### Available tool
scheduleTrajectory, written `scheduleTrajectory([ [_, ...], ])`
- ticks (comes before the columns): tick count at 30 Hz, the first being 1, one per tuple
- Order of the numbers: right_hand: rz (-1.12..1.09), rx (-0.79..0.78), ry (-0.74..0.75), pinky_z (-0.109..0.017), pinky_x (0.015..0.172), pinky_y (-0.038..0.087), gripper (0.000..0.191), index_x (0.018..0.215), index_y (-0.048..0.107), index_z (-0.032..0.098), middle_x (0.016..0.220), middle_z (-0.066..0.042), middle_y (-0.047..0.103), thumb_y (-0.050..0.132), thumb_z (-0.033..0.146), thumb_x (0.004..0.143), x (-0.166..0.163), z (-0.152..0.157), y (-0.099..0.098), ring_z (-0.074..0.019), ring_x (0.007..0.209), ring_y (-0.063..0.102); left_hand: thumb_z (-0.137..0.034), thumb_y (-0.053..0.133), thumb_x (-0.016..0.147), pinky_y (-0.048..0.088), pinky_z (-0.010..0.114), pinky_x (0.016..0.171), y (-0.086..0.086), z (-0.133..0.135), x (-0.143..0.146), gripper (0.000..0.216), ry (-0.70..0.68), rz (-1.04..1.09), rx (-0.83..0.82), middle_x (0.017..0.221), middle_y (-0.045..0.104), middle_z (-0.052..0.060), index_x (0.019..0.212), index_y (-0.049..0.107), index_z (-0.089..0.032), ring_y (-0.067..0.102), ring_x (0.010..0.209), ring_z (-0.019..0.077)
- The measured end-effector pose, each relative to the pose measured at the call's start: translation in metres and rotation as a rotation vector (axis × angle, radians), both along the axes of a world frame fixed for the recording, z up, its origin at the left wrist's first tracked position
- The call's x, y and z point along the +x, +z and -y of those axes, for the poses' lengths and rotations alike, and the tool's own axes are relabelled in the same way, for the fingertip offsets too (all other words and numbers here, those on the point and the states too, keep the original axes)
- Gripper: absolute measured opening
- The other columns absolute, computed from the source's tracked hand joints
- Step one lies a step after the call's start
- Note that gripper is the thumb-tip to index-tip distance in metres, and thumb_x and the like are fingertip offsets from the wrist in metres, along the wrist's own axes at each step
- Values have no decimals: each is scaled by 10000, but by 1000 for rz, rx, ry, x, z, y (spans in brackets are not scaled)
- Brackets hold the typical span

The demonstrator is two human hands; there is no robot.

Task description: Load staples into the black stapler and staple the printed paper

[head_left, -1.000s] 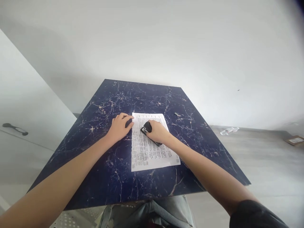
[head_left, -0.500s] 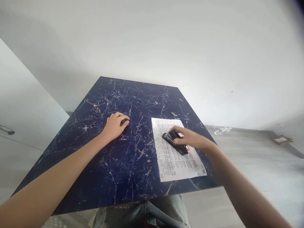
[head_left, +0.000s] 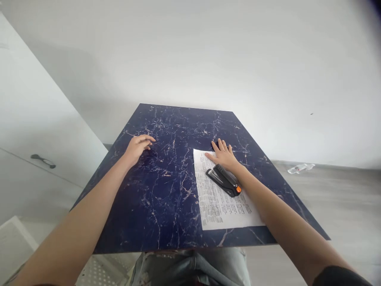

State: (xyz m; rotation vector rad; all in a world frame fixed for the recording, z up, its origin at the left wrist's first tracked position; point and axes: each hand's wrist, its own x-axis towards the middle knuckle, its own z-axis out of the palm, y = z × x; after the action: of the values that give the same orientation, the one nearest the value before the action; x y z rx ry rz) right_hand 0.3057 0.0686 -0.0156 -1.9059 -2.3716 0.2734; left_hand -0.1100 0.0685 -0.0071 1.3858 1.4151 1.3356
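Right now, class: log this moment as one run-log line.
left hand: on table | right hand: flat, far end of paper | stapler: on paper, by right wrist

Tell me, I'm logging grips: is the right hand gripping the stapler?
No, the right hand lies flat at the far end of the paper; the stapler rests on it by the wrist.

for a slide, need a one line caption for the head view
Right hand flat on a printed sheet beside a black stapler; left hand resting on the blue marbled table.

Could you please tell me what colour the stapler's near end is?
Orange; the rest of the stapler is black. It shows best in the head view.
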Motion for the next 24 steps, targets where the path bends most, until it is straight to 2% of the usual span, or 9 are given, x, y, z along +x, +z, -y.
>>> scheduleTrajectory([
  [3,-26,-20,56,-679,1312,-11,1009,1759,199,149,1814,-263,-11,308,837,1029,-49,-6,6,-443,1688,-25,-283,693,663,500,260,690,9,-2,-42,221,131,90,35,1025,733,94,848,755,-180,642,887,185],
  [7,-55,-24,135,-699,1306,-21,1014,1761,202,183,1818,-234,-23,318,858,1014,-146,-16,11,-429,1688,-45,-272,664,579,444,209,628,14,-1,-92,263,328,222,108,1005,689,63,827,685,-188,591,805,132],
  [10,-77,-14,177,-753,1283,-1,1036,1754,217,145,1809,-249,-4,298,865,1012,-220,-19,10,-458,1680,-24,-264,629,531,416,190,593,9,-4,-107,302,419,303,149,995,662,46,822,654,-190,566,759,112],
  [13,-120,40,256,-853,1209,51,1041,1739,241,121,1801,-268,59,253,871,1016,-267,-16,13,-504,1663,28,-248,628,511,404,181,572,2,-9,-109,303,437,330,161,963,659,46,804,665,-183,567,752,114],
  [16,-161,134,360,-889,1166,47,965,1722,239,80,1807,-254,60,211,789,1069,-278,-7,20,-524,1652,-5,-247,631,515,402,176,560,-1,-12,-108,281,437,329,175,939,668,45,784,676,-178,562,740,111],
  [19,-177,208,550,-780,1257,32,710,1729,246,158,1837,-123,40,206,571,1152,-260,7,20,-408,1685,-32,-249,623,521,402,179,555,-3,-14,-107,277,441,313,181,951,685,51,780,689,-174,566,739,112],
  [21,-166,195,696,-686,1313,86,610,1719,305,235,1834,-53,143,248,489,1167,-243,17,15,-338,1695,85,-247,614,529,395,182,557,-5,-15,-106,278,448,287,181,970,697,56,784,698,-171,568,744,114],
  [24,-145,143,809,-670,1328,145,576,1693,389,235,1798,-71,276,323,454,1165,-219,26,3,-347,1673,220,-249,597,551,388,190,569,-7,-15,-105,288,452,213,174,976,708,62,800,715,-166,574,755,121],
])
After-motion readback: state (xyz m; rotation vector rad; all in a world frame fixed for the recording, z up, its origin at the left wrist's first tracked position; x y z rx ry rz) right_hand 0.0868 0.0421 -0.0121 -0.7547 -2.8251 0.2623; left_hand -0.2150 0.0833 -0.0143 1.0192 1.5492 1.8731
